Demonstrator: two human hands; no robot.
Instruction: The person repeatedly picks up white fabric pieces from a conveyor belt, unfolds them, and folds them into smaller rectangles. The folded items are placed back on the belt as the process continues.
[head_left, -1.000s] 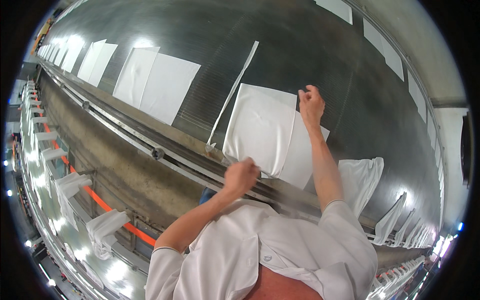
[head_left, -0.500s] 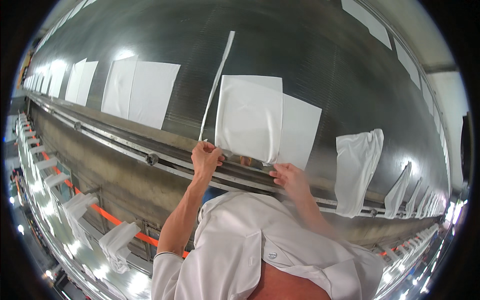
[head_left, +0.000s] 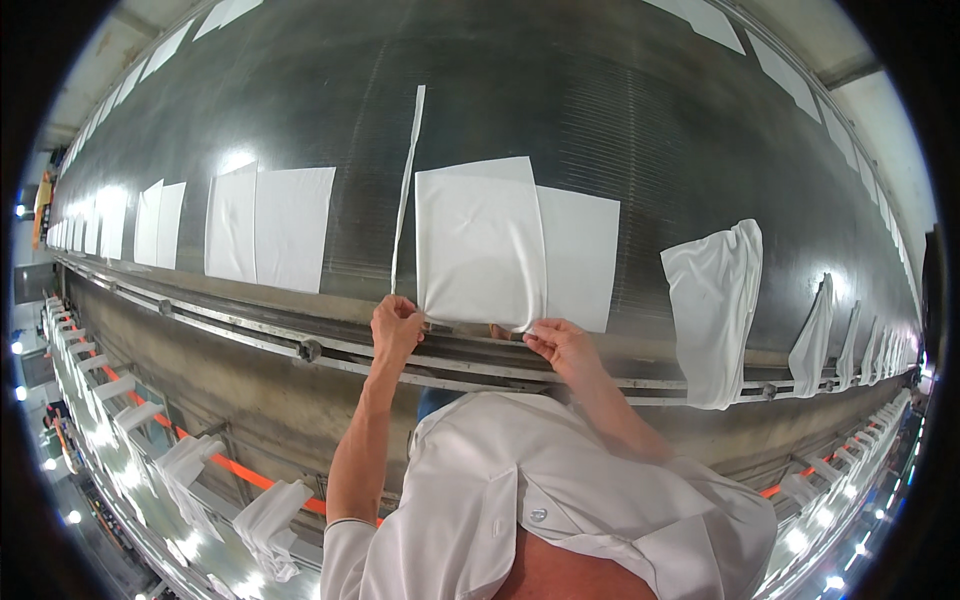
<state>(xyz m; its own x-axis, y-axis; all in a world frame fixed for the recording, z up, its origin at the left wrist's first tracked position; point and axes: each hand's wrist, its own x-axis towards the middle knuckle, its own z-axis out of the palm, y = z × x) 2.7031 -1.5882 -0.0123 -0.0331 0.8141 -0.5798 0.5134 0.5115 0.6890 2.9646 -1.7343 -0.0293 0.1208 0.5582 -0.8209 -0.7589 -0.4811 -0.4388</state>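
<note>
A white fabric piece (head_left: pixel 480 240) lies on the long dark table (head_left: pixel 480 60) in front of me, with soft wrinkles toward its near right corner. At its near left corner my left hand (head_left: pixel 396 328) is closed in a pinch. My right hand (head_left: pixel 565 348) pinches the near right corner between thumb and fingers. A narrow white strip (head_left: pixel 406 190) stretches away across the table just left of the piece, its near end at my left fingers. Partly under the fabric's right side lies a flat white sheet (head_left: pixel 583 255).
More white pieces (head_left: pixel 290 225) lie flat in a row to the left. On the right, a loose white cloth (head_left: pixel 715 310) drapes over the table's near edge, with several more beyond. A metal rail (head_left: pixel 470 372) runs along that edge. Behind me, white cloths (head_left: pixel 270 525) hang near an orange band (head_left: pixel 240 472).
The view has turned a little, so the table and its pieces appear shifted. Both hands stay at the near corners of the fabric, which lies much as before.
</note>
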